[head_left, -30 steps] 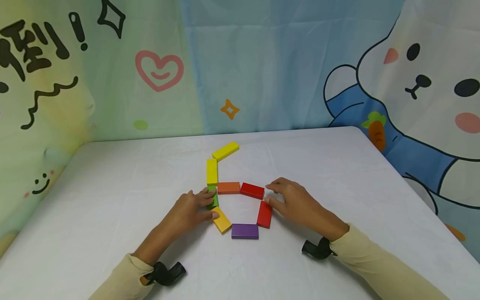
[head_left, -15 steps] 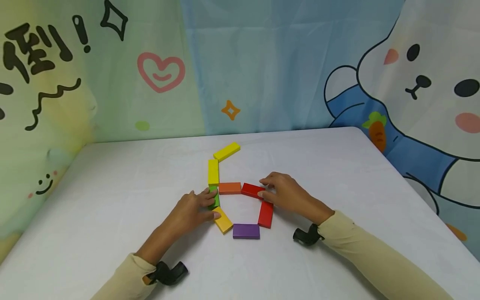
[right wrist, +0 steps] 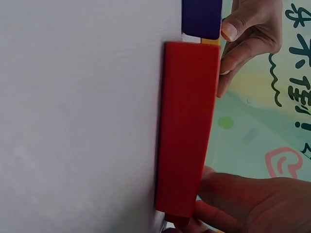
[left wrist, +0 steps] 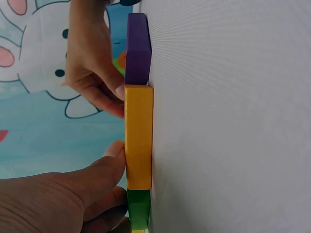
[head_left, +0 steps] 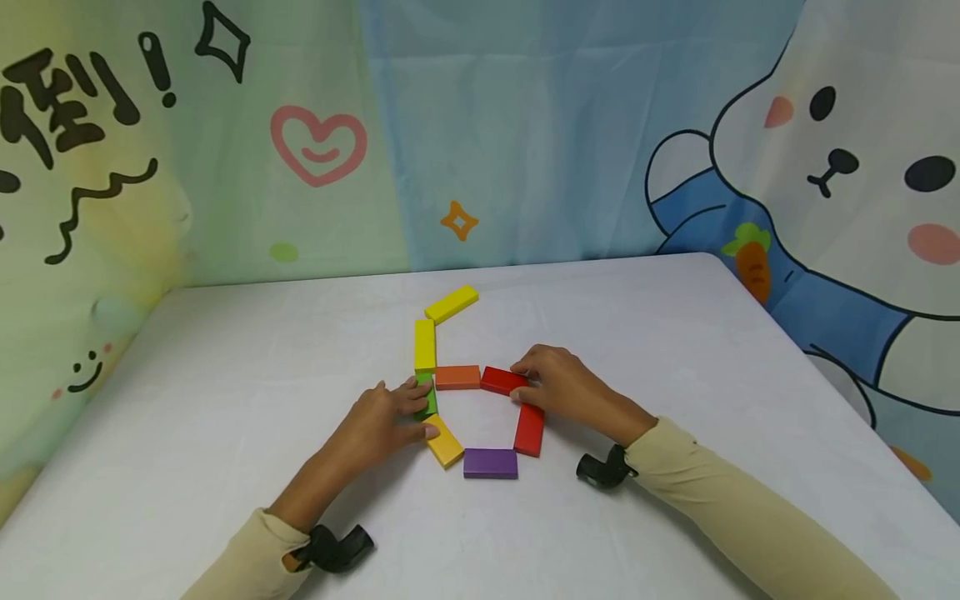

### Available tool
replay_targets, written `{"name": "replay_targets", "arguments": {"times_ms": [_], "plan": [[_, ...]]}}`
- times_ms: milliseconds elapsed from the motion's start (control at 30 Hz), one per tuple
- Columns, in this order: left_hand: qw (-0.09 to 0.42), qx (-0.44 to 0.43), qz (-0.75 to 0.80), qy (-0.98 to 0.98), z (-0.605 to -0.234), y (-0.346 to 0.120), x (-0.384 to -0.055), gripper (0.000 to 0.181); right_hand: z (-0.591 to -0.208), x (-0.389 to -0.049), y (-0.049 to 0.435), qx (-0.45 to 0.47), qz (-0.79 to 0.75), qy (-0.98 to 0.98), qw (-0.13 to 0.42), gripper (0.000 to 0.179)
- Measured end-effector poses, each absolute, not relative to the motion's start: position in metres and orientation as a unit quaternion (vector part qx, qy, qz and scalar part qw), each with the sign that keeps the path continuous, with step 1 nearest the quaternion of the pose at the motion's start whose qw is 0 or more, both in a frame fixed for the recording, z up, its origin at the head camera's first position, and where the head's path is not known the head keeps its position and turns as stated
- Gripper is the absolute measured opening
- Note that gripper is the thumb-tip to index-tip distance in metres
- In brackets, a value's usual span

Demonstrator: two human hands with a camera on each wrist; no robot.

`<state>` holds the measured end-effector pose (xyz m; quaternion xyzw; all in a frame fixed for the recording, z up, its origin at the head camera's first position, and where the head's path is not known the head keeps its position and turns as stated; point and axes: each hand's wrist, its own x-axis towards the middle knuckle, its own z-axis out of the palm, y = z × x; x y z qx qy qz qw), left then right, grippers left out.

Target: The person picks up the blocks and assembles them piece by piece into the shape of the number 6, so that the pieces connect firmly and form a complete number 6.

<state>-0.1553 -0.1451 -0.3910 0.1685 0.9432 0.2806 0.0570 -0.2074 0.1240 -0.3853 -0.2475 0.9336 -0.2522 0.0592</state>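
My left hand (head_left: 378,421) lies over the left side of a ring of small blocks. Its fingers touch the green block (head_left: 431,402) and its thumb rests on the orange-yellow block (head_left: 447,445). With thumb and fingertips on opposite sides, my right hand (head_left: 566,385) pinches the right end of the upper red block (head_left: 501,380). Below that hand lies a second red block (head_left: 529,431), which the right wrist view shows large. A purple block (head_left: 491,464) closes the bottom of the ring. An orange block (head_left: 457,378) runs between the green and upper red blocks.
Beyond the ring stretch a yellow block (head_left: 424,346) and a slanted yellow block (head_left: 452,304). All rest flat on a white-covered table (head_left: 285,350). A printed cartoon curtain (head_left: 525,133) hangs behind the table's far edge.
My right hand has moved up and left from the lower red block's top corner to the upper red block, taking its end between thumb and fingers. The left hand has stayed put.
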Motion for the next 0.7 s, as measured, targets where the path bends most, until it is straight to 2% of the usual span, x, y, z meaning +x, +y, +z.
{"name": "replay_targets", "arguments": {"times_ms": [700], "plan": [[0.054, 0.176, 0.283, 0.941, -0.3916, -0.1466, -0.1551, 0.057, -0.3873, -0.2059, 0.1222, -0.224, -0.255, 0.939, 0.066, 0.038]]}}
